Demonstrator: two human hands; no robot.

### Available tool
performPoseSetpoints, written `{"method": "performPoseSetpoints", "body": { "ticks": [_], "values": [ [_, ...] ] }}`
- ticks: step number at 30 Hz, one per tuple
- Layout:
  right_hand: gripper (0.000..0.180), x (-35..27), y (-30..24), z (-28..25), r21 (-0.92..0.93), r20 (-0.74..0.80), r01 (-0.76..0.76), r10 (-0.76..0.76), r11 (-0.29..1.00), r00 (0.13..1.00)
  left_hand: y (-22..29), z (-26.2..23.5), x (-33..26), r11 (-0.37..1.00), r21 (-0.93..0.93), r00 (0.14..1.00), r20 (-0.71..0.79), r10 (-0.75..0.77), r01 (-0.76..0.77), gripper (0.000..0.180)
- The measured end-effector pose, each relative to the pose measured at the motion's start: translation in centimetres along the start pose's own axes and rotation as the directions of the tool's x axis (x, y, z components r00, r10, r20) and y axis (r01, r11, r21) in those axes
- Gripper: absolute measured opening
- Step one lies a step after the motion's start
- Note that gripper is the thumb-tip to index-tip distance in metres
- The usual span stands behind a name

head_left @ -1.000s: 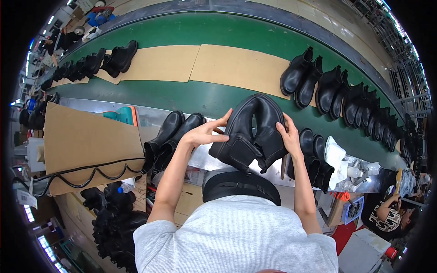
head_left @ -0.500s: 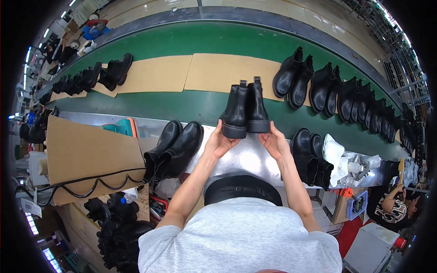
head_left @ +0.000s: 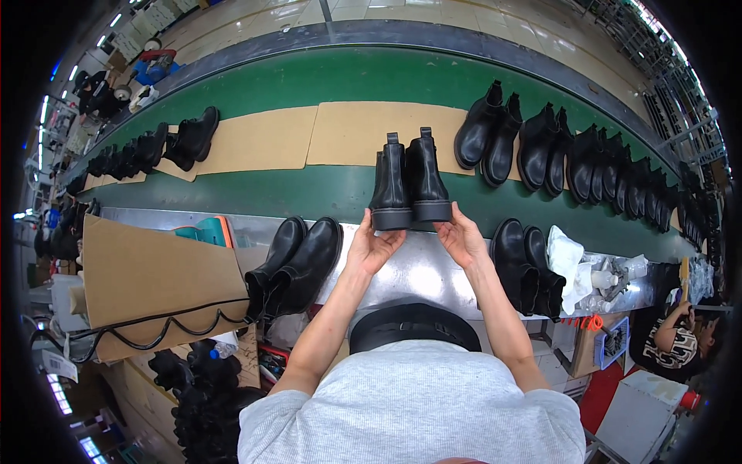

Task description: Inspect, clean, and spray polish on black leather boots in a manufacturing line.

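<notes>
A pair of black ankle boots is held side by side in front of me, heels toward me and pull loops at the top. My left hand (head_left: 372, 244) grips the left boot (head_left: 392, 182) at its heel and sole, thumb along the outer side. At the heel of the right boot (head_left: 427, 174), my right hand (head_left: 461, 238) has its thumb on the outer side and fingers under the sole. The boots' toes are hidden. Another black pair (head_left: 303, 259) lies on the metal bench left of my hands, and one more pair (head_left: 510, 259) lies to the right.
Beyond the bench runs a green conveyor belt (head_left: 255, 182) with cardboard sheets (head_left: 263, 139). Boot pairs (head_left: 541, 147) line its right side, others (head_left: 191, 139) the left. A cardboard panel (head_left: 162, 274) with a coiled black cable stands left. White cloth (head_left: 566, 267) lies right; a person (head_left: 672, 340) is beyond.
Both hands have carried the boots slightly farther out over the belt, and the pair now looks more level. The whole view has shifted a little.
</notes>
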State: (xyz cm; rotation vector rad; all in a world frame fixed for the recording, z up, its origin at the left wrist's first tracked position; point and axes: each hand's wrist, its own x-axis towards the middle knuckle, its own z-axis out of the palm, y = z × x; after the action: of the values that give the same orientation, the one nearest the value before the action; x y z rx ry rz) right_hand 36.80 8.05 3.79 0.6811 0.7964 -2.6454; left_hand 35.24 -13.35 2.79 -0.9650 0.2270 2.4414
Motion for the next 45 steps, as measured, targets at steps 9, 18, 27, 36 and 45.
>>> {"method": "performPoseSetpoints", "body": {
  "ticks": [9,18,27,36,45],
  "values": [
    [0.068,-2.8,2.3,-6.7,-0.615,-0.159,-0.275,0.226,0.739,0.961,2.2,-7.2,-1.9,0.599,0.799,0.982,-0.146,0.122,0.045,0.050],
    [0.108,4.6,3.3,-1.2,-0.966,-0.002,-0.040,-0.147,-0.255,0.989,2.8,-2.0,4.9,-0.683,0.704,0.874,0.189,0.447,0.197,0.115],
    [0.066,5.4,1.6,-3.9,-1.000,-0.013,-0.014,-0.211,-0.002,0.977,8.5,-7.0,6.6,-0.325,0.923,0.852,0.333,0.403,-0.207,0.076],
    [0.035,1.1,-1.6,-2.7,-0.531,0.042,-0.155,0.208,0.833,0.977,4.6,-1.1,0.2,0.440,0.828,0.937,0.322,0.135,-0.348,0.045],
    [0.031,-0.6,-0.5,-1.5,-0.433,0.195,-0.191,0.299,0.881,0.934,3.0,-1.2,-1.2,0.415,0.857,0.945,0.328,0.015,-0.304,0.048]
  ]
}}
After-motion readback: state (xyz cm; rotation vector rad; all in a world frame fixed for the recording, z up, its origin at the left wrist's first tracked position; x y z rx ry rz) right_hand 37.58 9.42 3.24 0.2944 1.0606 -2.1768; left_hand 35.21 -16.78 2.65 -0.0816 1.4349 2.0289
